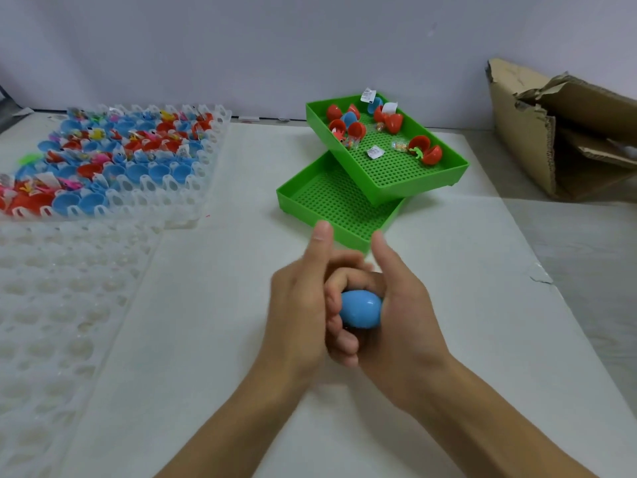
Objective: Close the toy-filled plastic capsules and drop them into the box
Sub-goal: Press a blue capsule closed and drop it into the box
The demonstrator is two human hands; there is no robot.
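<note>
Both hands, left hand [298, 305] and right hand [401, 315], wrap curled fingers around 1 blue capsule [361, 308].

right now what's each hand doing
Left hand: fingers curled round the blue capsule.
Right hand: also curled round the blue capsule, thumb up.

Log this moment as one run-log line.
step: closing capsule | left hand: grips blue capsule | right hand: grips blue capsule | cardboard box: not yet reached
</note>
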